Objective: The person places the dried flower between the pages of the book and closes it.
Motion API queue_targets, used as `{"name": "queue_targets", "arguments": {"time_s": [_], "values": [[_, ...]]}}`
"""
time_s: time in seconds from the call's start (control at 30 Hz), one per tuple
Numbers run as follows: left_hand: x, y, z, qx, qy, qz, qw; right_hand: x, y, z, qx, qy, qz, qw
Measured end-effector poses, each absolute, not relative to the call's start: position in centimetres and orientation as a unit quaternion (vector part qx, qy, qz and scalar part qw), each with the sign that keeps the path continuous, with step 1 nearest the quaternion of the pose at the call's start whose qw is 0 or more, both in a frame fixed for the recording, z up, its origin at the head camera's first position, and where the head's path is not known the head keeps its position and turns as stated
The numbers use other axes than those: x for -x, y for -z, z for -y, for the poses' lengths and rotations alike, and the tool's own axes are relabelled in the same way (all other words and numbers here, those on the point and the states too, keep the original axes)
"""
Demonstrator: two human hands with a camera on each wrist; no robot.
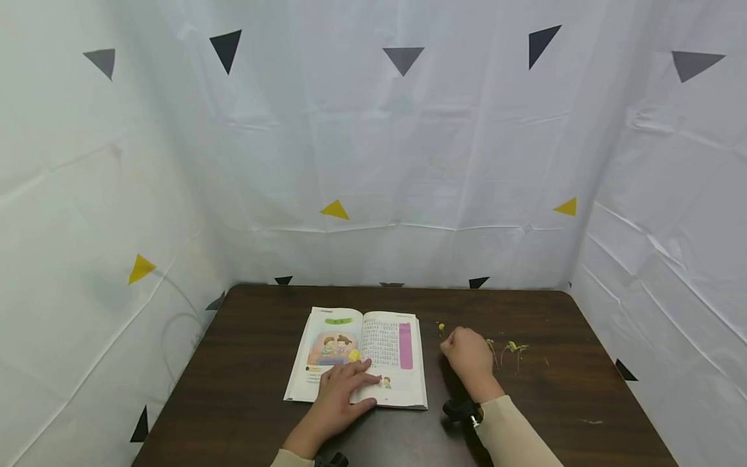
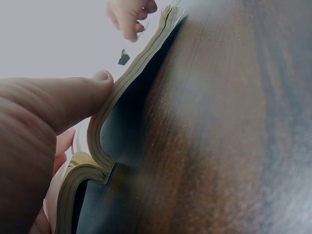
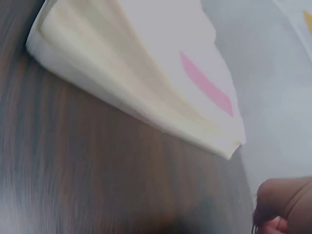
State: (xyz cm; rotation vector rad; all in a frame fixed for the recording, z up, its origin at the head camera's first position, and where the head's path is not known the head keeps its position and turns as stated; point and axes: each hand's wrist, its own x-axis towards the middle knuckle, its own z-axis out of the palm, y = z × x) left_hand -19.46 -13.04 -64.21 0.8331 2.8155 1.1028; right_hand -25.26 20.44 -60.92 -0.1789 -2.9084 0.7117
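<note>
An open picture book (image 1: 387, 389) lies on the dark wooden table, with a drawing of children on its left page. My left hand (image 1: 341, 395) rests on its lower part with the fingers spread, and in the left wrist view the thumb (image 2: 83, 97) lies at the page edge. Right of the book, my right hand (image 1: 469, 360) has curled fingers and pinches a thin-stemmed sprig with a small yellow flower (image 1: 441, 327). In the right wrist view these fingers (image 3: 273, 200) show at the lower right corner, a thin strand below them.
Several more thin sprigs (image 1: 512, 347) with yellow-green heads lie just right of my right hand. A pale scrap (image 1: 592, 421) is near the table's right side. White cloth (image 1: 403, 162) with triangles hangs behind the table (image 1: 245, 363) and at both sides.
</note>
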Motion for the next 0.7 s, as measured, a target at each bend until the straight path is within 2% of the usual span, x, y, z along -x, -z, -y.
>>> {"name": "queue_targets", "arguments": {"time_s": [0.17,0.53,0.7], "values": [[19.4,64.1,13.0,-0.266,-0.352,-0.898,0.002,24.8,60.6,-19.6,0.086,-0.336,0.934,0.085],[19.5,64.1,12.7,-0.271,-0.341,-0.9,-0.006,24.5,59.3,-16.8,0.102,-0.5,0.858,0.059],[19.4,64.2,12.8,-0.269,-0.338,-0.902,-0.009,24.6,58.6,-14.2,0.106,-0.574,0.811,0.027]]}}
